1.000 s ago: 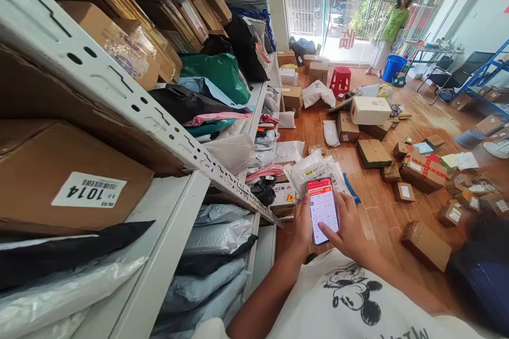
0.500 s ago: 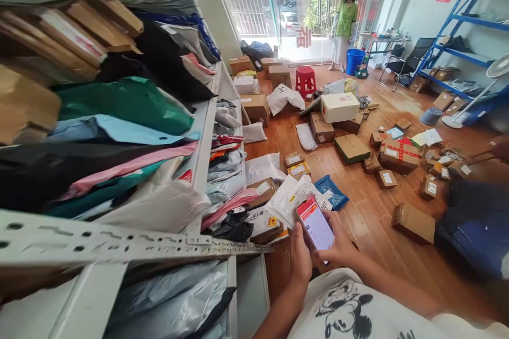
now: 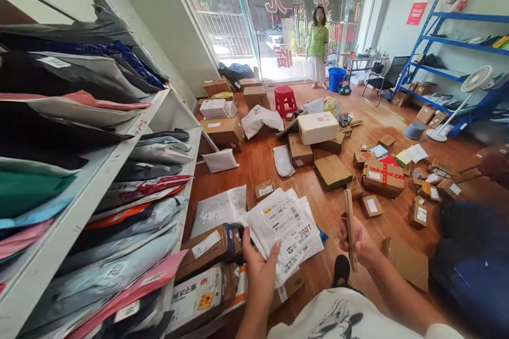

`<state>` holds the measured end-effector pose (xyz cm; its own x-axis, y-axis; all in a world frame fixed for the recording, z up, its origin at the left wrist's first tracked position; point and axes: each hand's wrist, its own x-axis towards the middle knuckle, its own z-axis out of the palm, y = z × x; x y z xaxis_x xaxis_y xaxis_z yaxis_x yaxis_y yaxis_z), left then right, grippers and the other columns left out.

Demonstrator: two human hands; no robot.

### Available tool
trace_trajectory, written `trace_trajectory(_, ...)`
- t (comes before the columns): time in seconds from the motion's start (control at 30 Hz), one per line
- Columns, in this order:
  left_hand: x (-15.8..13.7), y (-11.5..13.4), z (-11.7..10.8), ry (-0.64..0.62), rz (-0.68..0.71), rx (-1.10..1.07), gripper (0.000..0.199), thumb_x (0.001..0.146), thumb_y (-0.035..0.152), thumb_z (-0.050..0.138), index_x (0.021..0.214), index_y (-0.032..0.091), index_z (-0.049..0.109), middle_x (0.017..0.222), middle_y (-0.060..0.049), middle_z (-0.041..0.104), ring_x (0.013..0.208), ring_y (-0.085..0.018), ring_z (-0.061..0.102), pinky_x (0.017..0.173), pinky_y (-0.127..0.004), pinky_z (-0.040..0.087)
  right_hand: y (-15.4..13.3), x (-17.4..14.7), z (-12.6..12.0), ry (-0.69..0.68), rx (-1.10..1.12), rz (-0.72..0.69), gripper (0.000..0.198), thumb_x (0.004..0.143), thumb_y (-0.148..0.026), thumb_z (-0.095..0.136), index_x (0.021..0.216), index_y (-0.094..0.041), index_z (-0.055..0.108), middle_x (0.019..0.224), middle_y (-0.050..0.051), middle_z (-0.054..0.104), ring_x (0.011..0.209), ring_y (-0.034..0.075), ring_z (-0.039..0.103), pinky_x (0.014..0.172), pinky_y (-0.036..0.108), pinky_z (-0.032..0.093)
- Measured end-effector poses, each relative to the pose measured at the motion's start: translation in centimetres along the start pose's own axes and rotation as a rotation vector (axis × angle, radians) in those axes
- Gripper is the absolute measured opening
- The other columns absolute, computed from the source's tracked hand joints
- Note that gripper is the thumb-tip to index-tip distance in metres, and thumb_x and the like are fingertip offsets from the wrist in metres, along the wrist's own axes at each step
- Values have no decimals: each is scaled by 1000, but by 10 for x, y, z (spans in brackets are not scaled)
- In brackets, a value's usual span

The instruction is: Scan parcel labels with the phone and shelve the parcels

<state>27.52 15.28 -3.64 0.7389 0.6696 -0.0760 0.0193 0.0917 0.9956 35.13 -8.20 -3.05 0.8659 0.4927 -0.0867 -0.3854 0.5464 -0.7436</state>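
Observation:
My left hand (image 3: pixel 259 267) grips a white plastic mailer (image 3: pixel 278 217) by its lower left corner, thumb on the front. The mailer carries printed labels, and the number 3007 shows on the right; more white plastic behind it looks like another mailer. To the right, my right hand (image 3: pixel 361 241) is closed around a phone (image 3: pixel 350 230), which is turned edge-on so that its screen is hidden. Just below and left of my left hand lie a brown carton (image 3: pixel 207 249) and a white printed box (image 3: pixel 199 296).
On the left, a white shelf rack (image 3: pixel 99 180) holds stacked bagged parcels. Boxes, including a red-taped carton (image 3: pixel 382 176), lie over the wooden floor. A red stool (image 3: pixel 285 100) and a person in green (image 3: pixel 318 42) are farther back. A dark blurred shape (image 3: pixel 469 254) stands at right.
My hands have moved apart: the right one has carried the phone rightward and turned it edge-on. The mailer now faces me in my left hand. The view has shifted.

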Motion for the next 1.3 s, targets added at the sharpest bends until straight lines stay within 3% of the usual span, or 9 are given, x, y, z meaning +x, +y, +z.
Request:
trace_trajectory(0.1, 10, 10, 70, -38, -27, -55, 115, 75, 56, 80, 163, 34, 10, 164, -13, 39, 144, -32, 48, 123, -52, 34, -50, 26, -53, 170, -106, 96, 69, 41, -57, 99, 96, -28, 69, 67, -3, 61, 54, 14, 51, 48, 25, 40)
trace_trajectory(0.2, 17, 21, 129, -130, 2, -49, 110, 77, 52, 79, 163, 33, 13, 165, -12, 37, 147, -31, 44, 123, -49, 34, -88, 42, -97, 316, -289, 26, 70, 59, -52, 93, 121, -33, 69, 111, 4, 75, 91, 24, 70, 78, 36, 57)
trace_trajectory(0.27, 22, 27, 159, -178, 19, -19, 105, 77, 50, 79, 162, 31, 20, 166, -12, 35, 150, -31, 39, 125, -48, 29, -104, 49, -118, 366, -462, -96, 79, 63, -51, 91, 135, -35, 63, 139, 5, 66, 121, 29, 64, 104, 44, 52)
trace_trajectory(0.37, 28, 32, 194, -229, 24, 46, 99, 78, 54, 77, 160, 29, 28, 165, -13, 36, 150, -31, 38, 127, -49, 27, -115, 59, -138, 395, -654, -145, 64, 68, -65, 82, 121, -29, 75, 136, 10, 69, 130, 34, 59, 118, 53, 40)
trace_trajectory(0.53, 43, 35, 248, -259, 53, 132, 88, 78, 57, 74, 153, 28, 38, 163, -14, 39, 146, -31, 44, 124, -48, 33, -121, 81, -140, 417, -537, -108, 69, 76, -86, 59, 103, -26, 83, 116, 12, 78, 115, 36, 69, 111, 57, 46)
trace_trajectory(0.73, 81, 28, 307, -247, 27, 82, 79, 72, 57, 78, 137, 25, 46, 144, -16, 60, 134, -32, 58, 116, -49, 44, -142, 125, -137, 543, -549, -210, 52, 64, -68, 83, 92, -24, 84, 102, 10, 81, 96, 32, 73, 92, 47, 58)
trace_trajectory(0.9, 140, 32, 348, -370, -104, 6, 61, 67, 60, 81, 109, 23, 58, 113, -11, 76, 104, -29, 72, 95, -43, 59, -161, 181, -152, 593, -647, -275, 47, 70, -65, 80, 90, -23, 83, 98, 11, 81, 90, 30, 72, 84, 44, 59)
trace_trajectory(1.13, 239, 49, 405, -397, -193, -71, 64, 54, 66, 86, 94, 18, 71, 106, -12, 79, 98, -31, 74, 89, -43, 60, -180, 277, -162, 619, -731, -342, 44, 75, -63, 77, 93, -23, 83, 99, 11, 80, 91, 30, 73, 84, 44, 59)
trace_trajectory(1.3, 283, 52, 433, -391, -167, -43, 60, 54, 63, 86, 91, 18, 72, 103, -12, 80, 96, -32, 75, 86, -44, 61, -194, 323, -166, 639, -735, -346, 43, 75, -62, 77, 94, -23, 83, 101, 10, 80, 92, 29, 72, 86, 43, 58)
